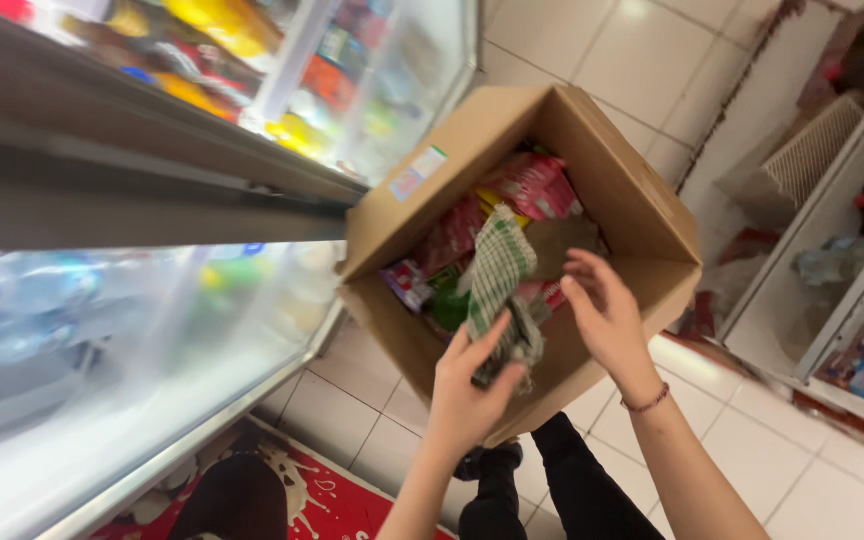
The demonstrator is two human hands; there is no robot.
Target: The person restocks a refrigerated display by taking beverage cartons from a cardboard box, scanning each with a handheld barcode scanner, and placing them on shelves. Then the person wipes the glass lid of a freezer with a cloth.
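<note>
An open brown cardboard box rests at the edge of a chest freezer, holding several red and green snack packets. My left hand grips a green-and-white checked packet that stands up out of the box's near side. My right hand hovers over the box just right of that packet, fingers spread and curled, holding nothing. A thin bracelet circles my right wrist.
A glass-topped chest freezer with frosted lids and coloured packages fills the left. Another display case stands at the right. White tiled floor lies below, with a red mat and my dark trouser legs.
</note>
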